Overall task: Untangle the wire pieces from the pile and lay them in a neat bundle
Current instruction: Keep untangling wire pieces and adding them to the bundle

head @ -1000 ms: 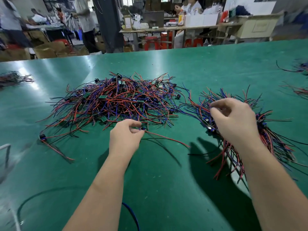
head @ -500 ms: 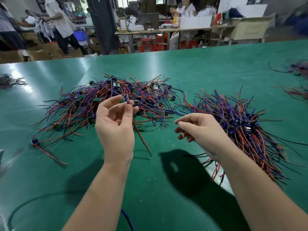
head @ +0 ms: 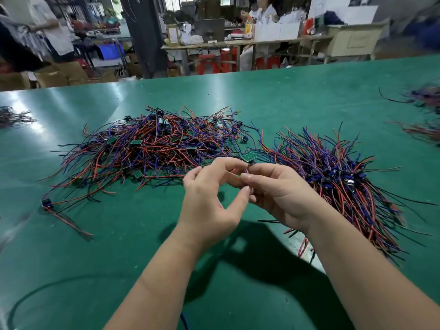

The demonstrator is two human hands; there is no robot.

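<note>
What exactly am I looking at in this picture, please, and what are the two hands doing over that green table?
There is no machine here: a person wears a camera on the head, so the single view looks forward and down at their own arms. The left hand and the right hand meet in the middle, and their fingers pinch one wire piece, whose small green board shows just above them; its wires are mostly hidden by the hands. On the green table, the tangled pile of red, blue and black wires lies to the left, and the sorted bundle, with wires roughly parallel, lies to the right. One stray piece lies apart at the far left. Behind is a workshop with other people.
</note>
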